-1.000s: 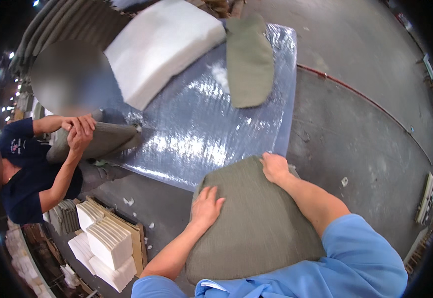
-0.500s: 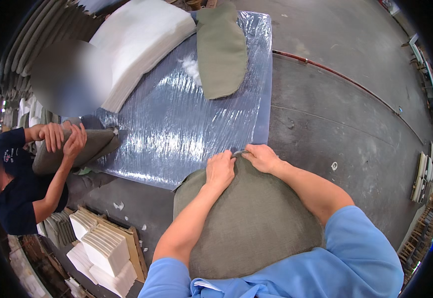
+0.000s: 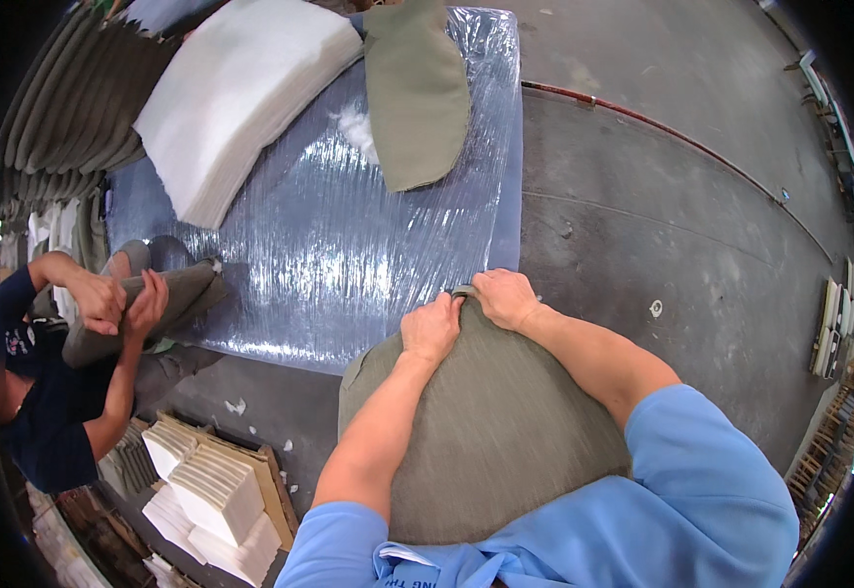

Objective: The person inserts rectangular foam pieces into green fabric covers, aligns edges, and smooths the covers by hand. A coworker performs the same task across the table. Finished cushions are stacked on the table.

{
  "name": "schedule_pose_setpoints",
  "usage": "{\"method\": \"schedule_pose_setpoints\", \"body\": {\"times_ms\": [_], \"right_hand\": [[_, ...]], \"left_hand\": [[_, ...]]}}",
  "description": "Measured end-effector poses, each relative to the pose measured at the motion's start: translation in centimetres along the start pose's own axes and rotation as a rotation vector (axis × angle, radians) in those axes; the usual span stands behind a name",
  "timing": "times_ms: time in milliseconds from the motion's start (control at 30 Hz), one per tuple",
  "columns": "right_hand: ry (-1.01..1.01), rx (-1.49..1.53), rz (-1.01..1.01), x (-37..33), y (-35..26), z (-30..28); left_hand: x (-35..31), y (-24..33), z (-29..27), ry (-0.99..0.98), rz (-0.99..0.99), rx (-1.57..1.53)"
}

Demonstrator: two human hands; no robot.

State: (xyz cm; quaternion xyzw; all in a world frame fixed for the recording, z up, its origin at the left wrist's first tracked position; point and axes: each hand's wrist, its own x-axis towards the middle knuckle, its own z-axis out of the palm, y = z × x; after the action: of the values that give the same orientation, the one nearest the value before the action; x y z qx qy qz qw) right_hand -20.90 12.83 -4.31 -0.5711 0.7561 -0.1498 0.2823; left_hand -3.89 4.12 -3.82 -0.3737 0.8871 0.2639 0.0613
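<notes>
A large grey-green fabric cushion (image 3: 500,421) leans between my body and the near edge of the table. At its far end my left hand (image 3: 432,328) is closed on the cover's edge. My right hand (image 3: 505,298) pinches the same edge just beside it, and the fabric bunches into a small fold between the two. What lies inside the fold is hidden. Farther off on the table is a flat olive fabric cover (image 3: 417,108), with a tuft of white fibre (image 3: 355,132) beside it.
The table (image 3: 319,255) is wrapped in shiny plastic film. A stack of white batting sheets (image 3: 241,98) lies at its far left. On the left a co-worker (image 3: 64,392) handles another grey-green cushion (image 3: 167,299). White foam blocks (image 3: 216,490) stand lower left; a red hose (image 3: 623,116) crosses the floor.
Both my hands have shifted slightly on the cover's edge, the right one a little up and left in view. The co-worker's hands have moved on the other cushion.
</notes>
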Motion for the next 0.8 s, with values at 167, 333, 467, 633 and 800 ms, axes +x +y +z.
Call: {"method": "schedule_pose_setpoints", "body": {"times_ms": [167, 333, 467, 633, 800], "right_hand": [[-0.003, 0.061, 0.08, -0.8, 0.0, -2.4], [-0.274, 0.623, 0.669, -5.7, 2.1, -9.6], [-0.64, 1.088, 0.97, -9.6, 0.5, -9.5], [-0.549, 1.05, 1.093, -8.5, 1.1, -7.5], [-0.515, 1.071, 1.047, -7.2, 2.5, -5.5]], "left_hand": [[0.3, 0.0, -0.3, -0.016, -0.007, 0.02], [0.1, -0.4, -0.4, -0.008, -0.027, 0.022], [0.2, -0.5, -0.2, -0.024, -0.018, 0.006], [0.2, -0.7, -0.3, -0.035, -0.047, -0.016], [0.5, 0.6, 0.5, -0.041, -0.026, -0.012]]}}
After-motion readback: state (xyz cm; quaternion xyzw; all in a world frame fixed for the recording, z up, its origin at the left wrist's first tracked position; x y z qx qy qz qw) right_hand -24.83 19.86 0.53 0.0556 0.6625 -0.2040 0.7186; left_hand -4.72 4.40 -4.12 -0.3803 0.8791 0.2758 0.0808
